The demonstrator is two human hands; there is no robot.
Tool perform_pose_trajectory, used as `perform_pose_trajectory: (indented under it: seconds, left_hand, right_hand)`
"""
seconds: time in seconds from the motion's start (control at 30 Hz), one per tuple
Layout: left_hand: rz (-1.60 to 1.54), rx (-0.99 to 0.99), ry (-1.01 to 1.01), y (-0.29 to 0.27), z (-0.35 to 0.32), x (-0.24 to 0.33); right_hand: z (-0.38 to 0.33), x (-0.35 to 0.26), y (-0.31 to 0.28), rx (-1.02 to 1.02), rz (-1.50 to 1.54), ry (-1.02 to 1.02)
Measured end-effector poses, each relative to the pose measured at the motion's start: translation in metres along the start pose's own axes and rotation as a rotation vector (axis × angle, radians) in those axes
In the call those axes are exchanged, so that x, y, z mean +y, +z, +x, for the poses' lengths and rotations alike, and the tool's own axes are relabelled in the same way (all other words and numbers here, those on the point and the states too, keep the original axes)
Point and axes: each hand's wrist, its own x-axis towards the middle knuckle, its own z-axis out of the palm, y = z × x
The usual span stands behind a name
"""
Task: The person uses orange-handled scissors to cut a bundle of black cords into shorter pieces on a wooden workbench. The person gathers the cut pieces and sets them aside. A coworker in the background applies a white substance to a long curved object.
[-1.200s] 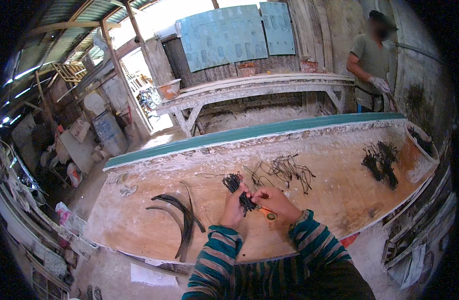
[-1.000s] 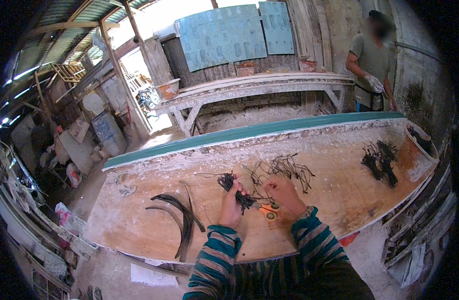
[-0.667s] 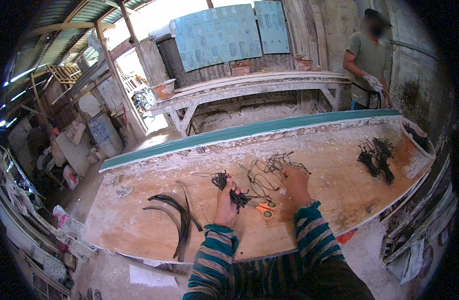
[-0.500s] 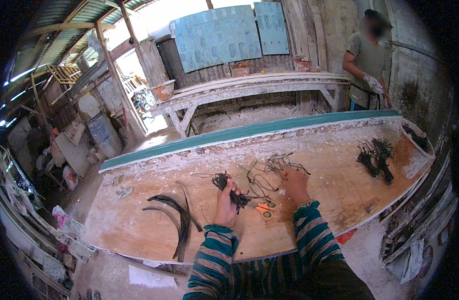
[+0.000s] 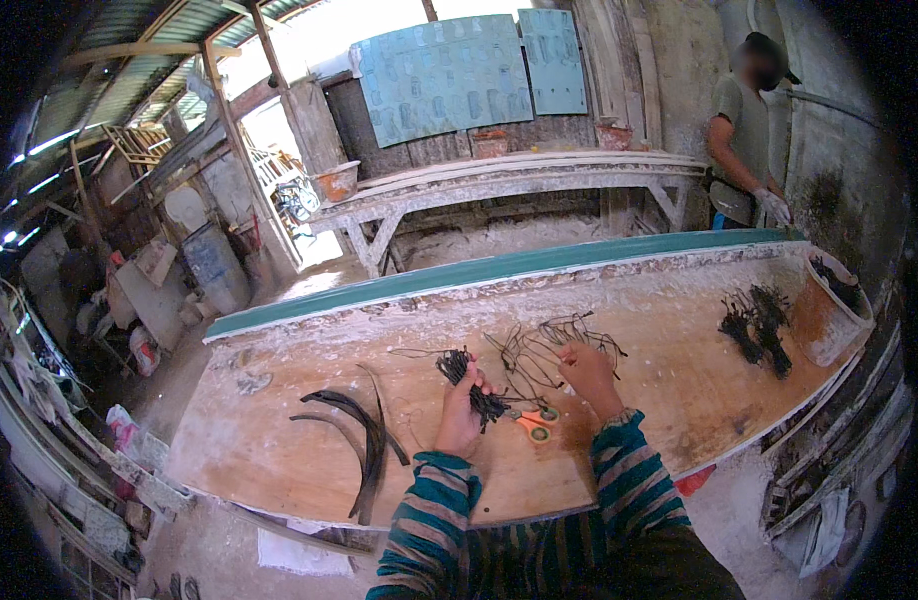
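Dusty wooden boards are forming the long surface [image 5: 309,470] in an open-sided workshop under a corrugated roof. At its near middle, a bundle of black wires [image 5: 471,385] is being gripped in the left hand [image 5: 461,415], whose fingers are closing tightly around it so that both ends are sticking out of the fist. The right hand [image 5: 586,368] is resting just beside it, its fingers curling down onto a loose tangle of black wire [image 5: 549,345] lying flat on the boards. Orange-handled scissors [image 5: 532,421] are lying between the two wrists. Curved dark strips [image 5: 364,440] are lying well to the left. Far to the right, more black wire bundles [image 5: 754,325] are sitting near a bucket [image 5: 817,325]. Beyond the surface, another person [image 5: 744,140] in a glove is standing by a pale workbench [image 5: 499,180].
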Motion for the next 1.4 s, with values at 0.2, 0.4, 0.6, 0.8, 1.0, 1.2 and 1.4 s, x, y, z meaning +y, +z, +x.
perform_pose_trajectory:
  seconds: [0.2,0.4,0.6,0.8,1.0,1.2,1.4]
  left_hand:
    - [-0.033,-0.004,0.012,-0.002,0.002,-0.001]
    - [0.128,0.042,0.014,0.001,0.001,-0.008]
    - [0.472,0.018,0.157,0.007,-0.003,-0.022]
    - [0.330,0.064,0.054,-0.012,0.005,-0.035]
    - [0.179,0.163,0.045,-0.003,0.002,-0.024]
    - [0.018,0.216,0.055,-0.015,0.009,-0.018]
    - [-0.033,0.162,0.008,-0.024,0.016,-0.015]
  right_hand:
    - [0.000,-0.009,-0.002,0.130,0.185,-0.107]
    - [-0.003,-0.019,0.012,-0.077,0.738,-0.159]
    - [-0.028,-0.042,0.029,-0.475,0.867,-0.049]
    - [-0.039,-0.054,0.035,-0.589,0.879,-0.036]
    - [-0.040,-0.064,0.026,-0.508,0.760,-0.069]
    - [-0.032,-0.054,0.038,-0.200,0.055,-0.370]
    - [-0.028,-0.045,0.067,-0.118,-0.333,-0.396]
